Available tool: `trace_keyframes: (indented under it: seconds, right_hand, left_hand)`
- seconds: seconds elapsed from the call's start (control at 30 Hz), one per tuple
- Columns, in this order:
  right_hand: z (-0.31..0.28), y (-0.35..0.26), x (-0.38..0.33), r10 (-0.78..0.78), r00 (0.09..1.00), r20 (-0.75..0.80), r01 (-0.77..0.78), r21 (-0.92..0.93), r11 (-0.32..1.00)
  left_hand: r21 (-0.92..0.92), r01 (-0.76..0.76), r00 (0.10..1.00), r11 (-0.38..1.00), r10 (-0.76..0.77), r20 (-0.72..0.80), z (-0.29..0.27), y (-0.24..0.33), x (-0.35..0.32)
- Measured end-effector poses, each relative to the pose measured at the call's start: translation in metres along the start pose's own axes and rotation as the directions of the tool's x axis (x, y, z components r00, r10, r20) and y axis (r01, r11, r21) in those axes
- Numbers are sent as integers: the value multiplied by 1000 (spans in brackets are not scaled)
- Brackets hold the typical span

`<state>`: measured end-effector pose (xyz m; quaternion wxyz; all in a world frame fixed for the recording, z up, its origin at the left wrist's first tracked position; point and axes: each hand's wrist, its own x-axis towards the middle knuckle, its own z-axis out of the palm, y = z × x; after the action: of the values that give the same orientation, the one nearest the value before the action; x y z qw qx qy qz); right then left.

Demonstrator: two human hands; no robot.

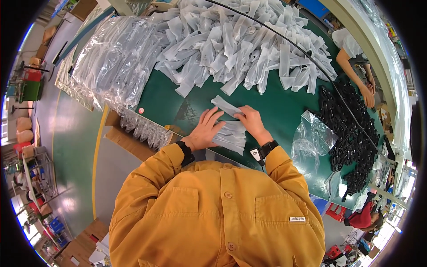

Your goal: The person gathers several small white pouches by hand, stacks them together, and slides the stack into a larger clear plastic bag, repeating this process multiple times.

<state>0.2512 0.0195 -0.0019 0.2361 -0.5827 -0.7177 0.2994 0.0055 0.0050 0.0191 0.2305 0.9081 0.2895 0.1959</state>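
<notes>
White pouches (231,135) sit in a small stack on the green bench (284,104), right at its near edge in front of the person in the mustard-yellow jacket (218,213). Only one view to go on, the head camera looking straight down.

Left hand (205,131) lies flat on the left side of the stack, fingers (209,116) spread fairly wide and pressing down rather than gripping. Right hand (251,121) is at the top right of the stack, fingers curled narrow and pinching the end of a single white pouch (226,106) that angles up and away to the left. Both wrists have black watch-type bands.

Further back on the bench there's a huge heap of the same white pouches (240,44), well apart from the hands. To the left, a bundle of clear plastic bags (113,62) hangs over the bench edge, with a cardboard box (133,138) just below it. Off to the right is a crumpled clear bag (311,138), right beside a pile of black parts (351,129). Another person's hand (367,95) reaches into that pile at the far right.
</notes>
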Motion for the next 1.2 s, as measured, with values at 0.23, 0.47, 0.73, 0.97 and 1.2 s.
trace_keyframes:
  seconds: [0.23,0.47,0.73,0.97,1.2]
  right_hand:
    - [-6,2,-29,-74,993,89,74,-1,997]
    - [-16,-45,-52,-221,974,52,225,-356,907]
    - [18,-11,-37,-215,977,5,210,-242,947]
    - [-1,-4,-96,47,972,-230,-60,-50,997]
    - [-98,-15,-225,409,597,-690,-570,-5,822]
  left_hand:
    - [-60,4,996,998,2,90,3,-15,13]
    - [-196,-73,985,978,101,138,32,-30,30]
    - [-211,-101,994,972,108,18,47,-50,27]
    - [-354,-194,964,915,244,103,49,-19,95]
    - [-599,102,985,794,6,175,106,117,203]
